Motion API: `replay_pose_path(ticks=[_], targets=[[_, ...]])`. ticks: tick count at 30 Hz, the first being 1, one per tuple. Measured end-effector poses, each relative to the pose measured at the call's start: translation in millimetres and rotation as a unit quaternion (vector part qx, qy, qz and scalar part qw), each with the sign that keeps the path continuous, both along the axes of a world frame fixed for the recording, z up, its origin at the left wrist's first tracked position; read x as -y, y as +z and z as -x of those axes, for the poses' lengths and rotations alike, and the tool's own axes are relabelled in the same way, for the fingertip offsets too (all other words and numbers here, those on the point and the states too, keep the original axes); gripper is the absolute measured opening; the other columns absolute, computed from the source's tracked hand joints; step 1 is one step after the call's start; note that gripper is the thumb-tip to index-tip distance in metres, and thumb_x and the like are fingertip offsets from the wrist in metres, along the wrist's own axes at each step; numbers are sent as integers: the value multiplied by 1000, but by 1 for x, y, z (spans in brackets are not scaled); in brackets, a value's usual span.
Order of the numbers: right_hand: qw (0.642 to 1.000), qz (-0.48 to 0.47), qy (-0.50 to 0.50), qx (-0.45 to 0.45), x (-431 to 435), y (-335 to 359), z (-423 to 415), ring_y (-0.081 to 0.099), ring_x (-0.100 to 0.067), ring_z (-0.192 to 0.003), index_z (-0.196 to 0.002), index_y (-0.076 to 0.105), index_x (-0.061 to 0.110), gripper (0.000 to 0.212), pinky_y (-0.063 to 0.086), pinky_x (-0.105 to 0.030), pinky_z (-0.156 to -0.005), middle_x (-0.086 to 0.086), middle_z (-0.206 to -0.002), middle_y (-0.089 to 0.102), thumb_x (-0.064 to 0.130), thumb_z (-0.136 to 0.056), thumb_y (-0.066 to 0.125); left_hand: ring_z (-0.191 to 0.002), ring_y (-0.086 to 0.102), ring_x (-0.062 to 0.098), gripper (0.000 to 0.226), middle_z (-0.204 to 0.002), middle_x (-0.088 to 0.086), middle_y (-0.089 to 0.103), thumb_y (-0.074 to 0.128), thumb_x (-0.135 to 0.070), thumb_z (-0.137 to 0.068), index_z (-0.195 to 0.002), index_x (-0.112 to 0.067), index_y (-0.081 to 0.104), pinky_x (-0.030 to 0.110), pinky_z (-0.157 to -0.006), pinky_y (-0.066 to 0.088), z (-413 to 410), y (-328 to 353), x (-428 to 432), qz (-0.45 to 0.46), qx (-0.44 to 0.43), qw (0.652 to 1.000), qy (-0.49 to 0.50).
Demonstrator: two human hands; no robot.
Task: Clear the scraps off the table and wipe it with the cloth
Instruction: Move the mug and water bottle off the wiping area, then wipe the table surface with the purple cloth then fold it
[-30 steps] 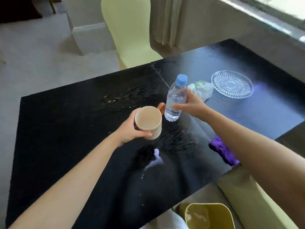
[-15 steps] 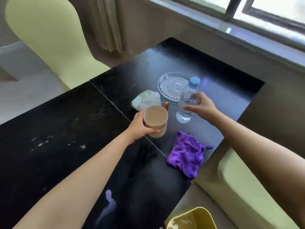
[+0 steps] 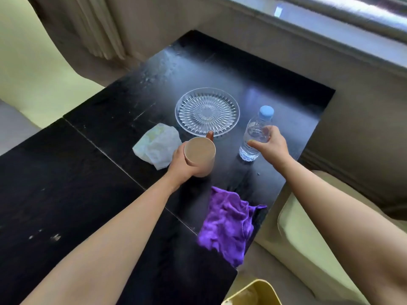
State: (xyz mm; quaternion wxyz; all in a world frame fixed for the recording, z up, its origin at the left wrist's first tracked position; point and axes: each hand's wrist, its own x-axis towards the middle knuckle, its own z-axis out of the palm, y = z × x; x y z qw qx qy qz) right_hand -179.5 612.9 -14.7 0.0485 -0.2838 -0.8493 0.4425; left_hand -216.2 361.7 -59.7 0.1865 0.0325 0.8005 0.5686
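While a beige cup (image 3: pixel 199 155) is clasped in the left hand (image 3: pixel 184 164) and a water bottle (image 3: pixel 255 134) in the right hand (image 3: pixel 269 146), the purple cloth (image 3: pixel 229 225) lies crumpled at the worktop (image 3: pixel 66 172) edge; soft and limp, it is probably best gathered by a fold

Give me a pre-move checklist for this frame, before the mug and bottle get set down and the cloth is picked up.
1. Left hand grips mug: ok.
2. Right hand grips water bottle: ok.
3. Bottle cap on: ok.
4. Mug empty: cannot tell.
5. Purple cloth in reach near the table edge: ok.
6. Table cleared of scraps: not ok, crumpled wrapper lies beside the glass plate.
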Motion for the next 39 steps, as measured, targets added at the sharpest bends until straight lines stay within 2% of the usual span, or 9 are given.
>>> replay_pose_path(ticks=[4,10,14,18,22,27,30,33,39], targets=[[1000,7,-12,-6,-6,-10,7,47,-10,-97,-122,49,13,56,34,-22,-82,6,-107,51,25,-74,76,-120,46,18,94,-132,6,46,88,-6,-52,-132,-19,42,33,-104,39,11,-11,-7,14,2,1000,-8],[1000,16,-5,-23,-2,-19,16,53,-17,-107,-122,47,11,55,36,-22,-85,-3,-122,59,25,-77,74,-115,48,11,91,-126,-1,50,86,-2,-52,-127,-24,40,33,-106,39,16,-22,-13,-29,12,999,-2],[1000,21,-5,-20,0,-20,16,54,-20,-113,-124,45,10,56,38,-23,-87,-4,-124,59,26,-78,74,-135,35,18,115,-148,5,34,87,-7,-58,-148,-20,16,40,-116,28,21,-28,-15,9,28,1000,3],[999,16,-27,42,3,-28,9,52,-26,-119,-128,42,6,62,37,-22,-84,-8,-125,55,24,-78,73,-135,38,22,118,-149,9,33,86,-10,-61,-150,-19,9,44,-113,32,11,-29,-11,38,48,998,18],[988,-55,-17,144,22,-49,-20,54,-33,-117,-118,55,1,39,42,-36,-95,-19,-125,59,19,-85,60,-101,54,19,72,-129,15,50,73,-14,-73,-136,-10,38,27,-92,42,-34,-33,-2,169,60,979,92],[950,-65,255,169,77,-66,-63,58,-25,-107,-113,62,12,36,45,-31,-93,-10,-115,64,33,-84,64,-109,57,26,54,-120,12,56,67,-18,-76,-125,-9,48,30,-90,42,-97,-40,-4,240,130,962,14],[916,-110,310,227,88,-67,-66,51,-28,-117,-126,51,14,52,44,-38,-100,-11,-125,53,28,-80,69,-106,59,28,58,-119,10,57,69,-20,-73,-125,-10,45,31,-85,47,-115,-41,-9,249,151,956,-32],[916,-98,277,273,90,-61,-65,55,-29,-113,-122,54,9,45,46,-34,-92,-13,-124,58,21,-80,67,-104,60,26,56,-114,8,62,72,-24,-72,-121,-10,47,30,-80,45,-127,-40,-10,257,182,945,-85],[919,-63,319,223,86,-30,-77,56,-22,-93,-107,62,7,28,39,-26,-76,-10,-101,63,22,-84,64,-69,51,16,11,-73,-2,57,61,-22,-75,-80,-13,58,30,-64,41,-147,-18,1,148,174,967,-112]])
